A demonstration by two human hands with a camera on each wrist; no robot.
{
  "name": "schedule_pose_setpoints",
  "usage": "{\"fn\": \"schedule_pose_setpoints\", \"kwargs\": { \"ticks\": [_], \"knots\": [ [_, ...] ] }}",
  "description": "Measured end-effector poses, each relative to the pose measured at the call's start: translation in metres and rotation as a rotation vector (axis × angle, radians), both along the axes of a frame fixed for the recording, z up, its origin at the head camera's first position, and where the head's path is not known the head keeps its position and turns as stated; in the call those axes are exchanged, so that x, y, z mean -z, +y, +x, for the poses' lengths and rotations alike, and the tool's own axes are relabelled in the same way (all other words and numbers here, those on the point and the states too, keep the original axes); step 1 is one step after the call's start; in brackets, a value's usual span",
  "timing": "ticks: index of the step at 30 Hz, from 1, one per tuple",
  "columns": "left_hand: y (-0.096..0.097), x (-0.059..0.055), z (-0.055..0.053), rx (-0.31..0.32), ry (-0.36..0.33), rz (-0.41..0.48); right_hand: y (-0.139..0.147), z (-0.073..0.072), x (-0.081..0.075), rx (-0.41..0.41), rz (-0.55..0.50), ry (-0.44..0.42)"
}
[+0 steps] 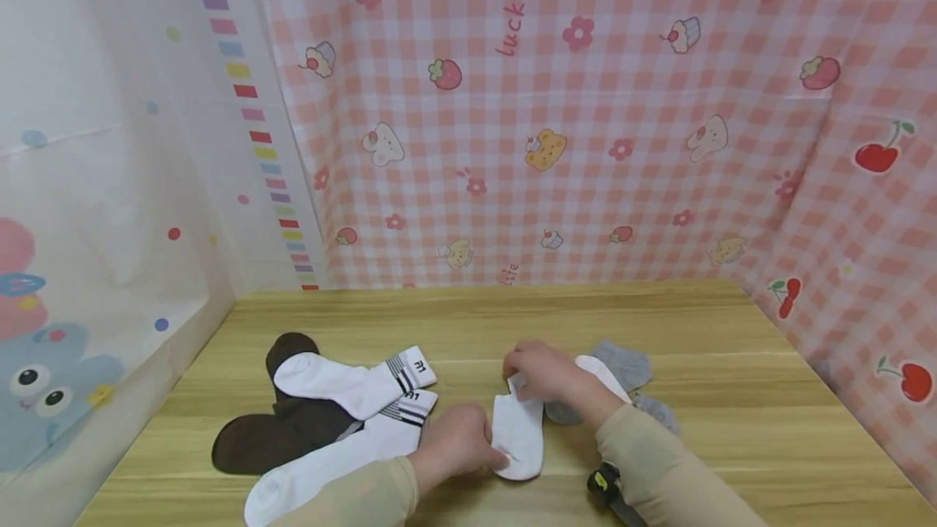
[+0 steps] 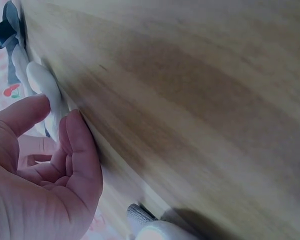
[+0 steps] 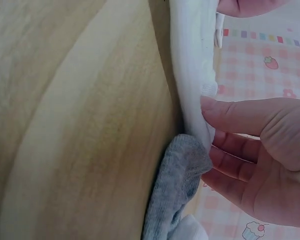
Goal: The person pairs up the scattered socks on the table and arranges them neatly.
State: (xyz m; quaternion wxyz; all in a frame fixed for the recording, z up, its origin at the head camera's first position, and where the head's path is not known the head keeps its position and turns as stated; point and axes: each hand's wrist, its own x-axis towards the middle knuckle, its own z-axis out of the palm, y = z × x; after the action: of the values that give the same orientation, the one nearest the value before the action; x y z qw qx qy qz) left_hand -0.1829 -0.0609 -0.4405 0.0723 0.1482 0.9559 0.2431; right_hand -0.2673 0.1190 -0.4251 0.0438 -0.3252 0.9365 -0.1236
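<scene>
A short white ankle sock (image 1: 518, 444) lies between both hands near the front of the table. My left hand (image 1: 455, 439) pinches its lower, rounded end between thumb and fingers. At the far end, by the cuff, my right hand (image 1: 547, 372) pinches the same sock, thumb on top and fingers beneath it in the right wrist view. Beside the right hand lie grey socks (image 1: 624, 364) and another white sock (image 1: 604, 376), partly hidden by the hand and forearm. A grey sock (image 3: 177, 182) reaches right up to the white sock's end in the right wrist view.
Left of the hands, two long white socks (image 1: 329, 381) with black stripes at the cuffs overlap dark brown socks (image 1: 267, 444). The wooden table (image 1: 468, 320) ends at a pink checked curtain (image 1: 586, 202). A black strap (image 1: 607, 490) is at the right forearm.
</scene>
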Motion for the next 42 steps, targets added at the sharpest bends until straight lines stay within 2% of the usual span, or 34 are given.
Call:
{"fn": "schedule_pose_setpoints", "kwargs": {
  "ticks": [8, 15, 21, 24, 33, 42],
  "knots": [
    [-0.006, 0.0, 0.001, -0.005, -0.004, 0.074, -0.003, -0.001, 0.003, 0.057, -0.018, -0.041],
    [-0.015, -0.003, -0.002, -0.005, -0.021, 0.221, 0.001, -0.005, 0.005, 0.03, -0.066, -0.074],
    [-0.024, -0.002, -0.006, -0.017, 0.02, 0.266, 0.01, -0.006, 0.004, 0.022, -0.134, -0.073],
    [-0.029, -0.004, -0.009, -0.038, 0.005, 0.306, 0.014, -0.007, 0.001, 0.003, -0.163, -0.05],
    [-0.038, -0.016, -0.023, -0.083, 0.091, 0.31, 0.021, -0.009, -0.005, 0.044, -0.233, -0.065],
    [-0.044, -0.025, -0.041, -0.153, 0.14, 0.317, 0.023, -0.014, -0.011, 0.099, -0.303, -0.027]
  ]
}}
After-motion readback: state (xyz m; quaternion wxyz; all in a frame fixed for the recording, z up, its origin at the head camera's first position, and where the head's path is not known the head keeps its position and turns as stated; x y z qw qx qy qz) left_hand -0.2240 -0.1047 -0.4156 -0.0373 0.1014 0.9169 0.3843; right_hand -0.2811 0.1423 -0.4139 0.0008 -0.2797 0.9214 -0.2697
